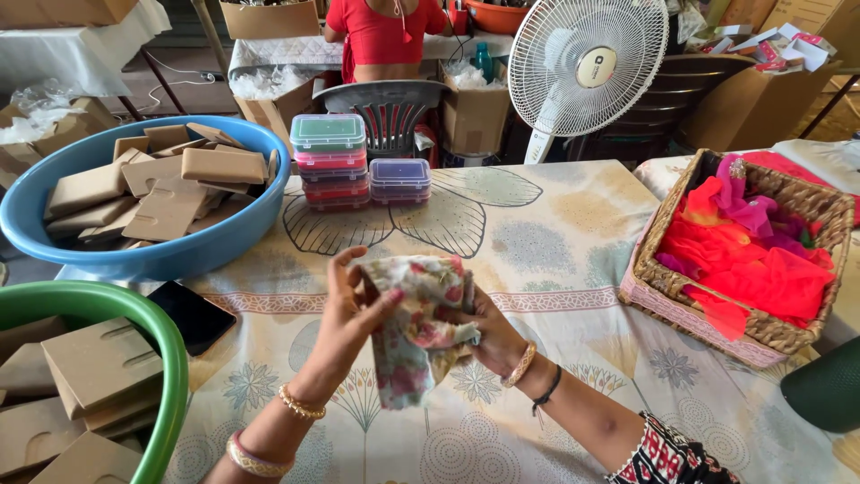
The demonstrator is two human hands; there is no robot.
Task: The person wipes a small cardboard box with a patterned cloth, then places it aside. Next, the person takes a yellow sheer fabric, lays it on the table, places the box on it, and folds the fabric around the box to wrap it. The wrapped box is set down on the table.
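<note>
Head view shows left hand (345,309) and right hand (484,336) pinching a floral cotton cloth (419,318) between them; keeping its hanging edges gathered inward looks wise.

Both hands, left (345,309) and right (488,336), hold floral cloth (417,314).

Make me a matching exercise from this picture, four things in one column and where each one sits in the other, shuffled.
Things:
1. blue tub
2. wicker basket
3. floral cloth
4. black phone

Places:
A. held in both hands
B. right side of the table, holding red and pink fabric
C. flat on the tablecloth beside the green tub
D. far left, filled with brown cardboard pieces

Pairs: 1-D, 2-B, 3-A, 4-C
</note>
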